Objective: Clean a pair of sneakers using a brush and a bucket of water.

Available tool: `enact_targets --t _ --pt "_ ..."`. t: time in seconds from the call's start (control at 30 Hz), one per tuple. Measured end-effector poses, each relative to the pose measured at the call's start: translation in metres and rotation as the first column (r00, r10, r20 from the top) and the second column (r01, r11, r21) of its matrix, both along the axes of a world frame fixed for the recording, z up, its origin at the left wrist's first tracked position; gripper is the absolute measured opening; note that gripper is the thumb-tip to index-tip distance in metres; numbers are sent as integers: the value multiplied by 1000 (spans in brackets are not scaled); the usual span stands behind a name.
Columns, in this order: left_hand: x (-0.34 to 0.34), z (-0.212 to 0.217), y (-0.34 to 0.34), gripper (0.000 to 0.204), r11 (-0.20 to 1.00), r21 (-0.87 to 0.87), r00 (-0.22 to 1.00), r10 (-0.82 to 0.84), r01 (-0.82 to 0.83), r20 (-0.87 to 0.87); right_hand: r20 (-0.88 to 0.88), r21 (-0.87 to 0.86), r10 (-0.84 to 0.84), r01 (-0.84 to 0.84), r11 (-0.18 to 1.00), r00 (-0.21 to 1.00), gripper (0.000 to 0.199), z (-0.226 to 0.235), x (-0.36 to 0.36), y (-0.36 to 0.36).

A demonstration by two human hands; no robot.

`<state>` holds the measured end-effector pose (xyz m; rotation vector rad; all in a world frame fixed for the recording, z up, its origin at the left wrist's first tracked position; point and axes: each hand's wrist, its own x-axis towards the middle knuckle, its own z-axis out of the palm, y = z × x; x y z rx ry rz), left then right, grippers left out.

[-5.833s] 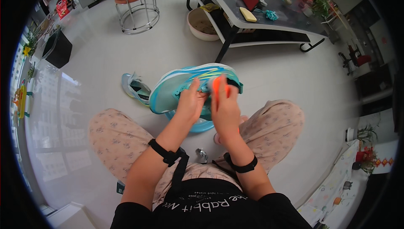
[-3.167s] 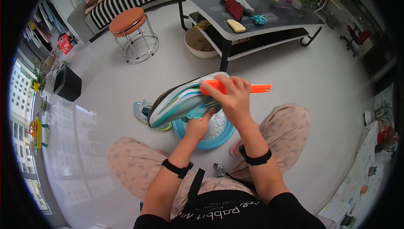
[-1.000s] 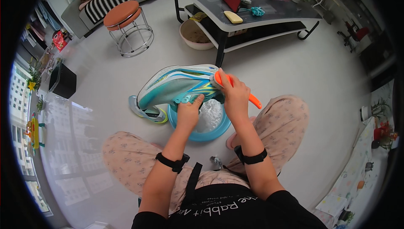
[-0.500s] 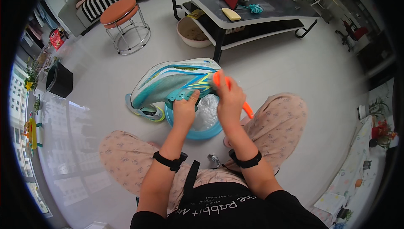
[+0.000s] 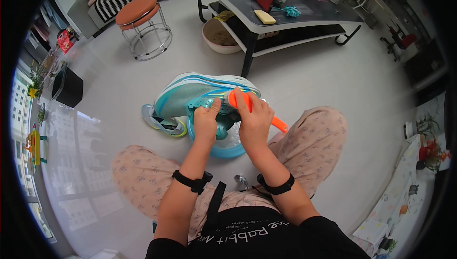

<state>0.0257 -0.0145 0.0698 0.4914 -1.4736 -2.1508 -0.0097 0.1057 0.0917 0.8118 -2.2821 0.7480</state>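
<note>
A teal and white sneaker (image 5: 190,92) is tilted on its side above a light blue basin (image 5: 227,152) of sudsy water. My left hand (image 5: 205,123) is closed on the shoe's collar and eyelet edge, thumb on top. In my right hand (image 5: 256,122) is an orange-handled scrub brush (image 5: 280,124), its head pressed to the shoe's upper near the laces area; the bristles are mostly hidden. The second sneaker (image 5: 164,123), pale with a yellow-green edge, lies on the floor left of the basin, partly behind the held one.
Ahead stands a dark coffee table (image 5: 304,14) bearing a yellow soap bar (image 5: 264,17) and a teal scrubber (image 5: 291,11). A cream tub (image 5: 221,45) sits under its near-left corner. An orange round stool (image 5: 138,12) and black bin (image 5: 68,87) are at left; my knees flank the basin.
The held sneaker has been lowered and turned toward me, its opening now facing the basin. The brush has shifted left and down along the upper, closer to my left hand.
</note>
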Motion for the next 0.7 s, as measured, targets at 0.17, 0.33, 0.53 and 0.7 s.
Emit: enact_targets --t 0.17,0.33,0.53,0.7 --pt "-1 -10 -1 23 982 184 996 -38 52 -77 -15 -8 -48 48 999 999 62 5 -13 -2" --pt "3 21 0 38 792 578 964 -50 196 -260 -60 -9 14 -15 1000 998 60 9 -9 3" --pt "0 21 -2 43 822 561 995 -74 98 -66 -97 -12 47 -49 999 994 57 17 -6 1" --pt "1 5 -1 33 835 532 990 -98 137 -101 -137 40 134 -130 991 981 52 14 9 -15"
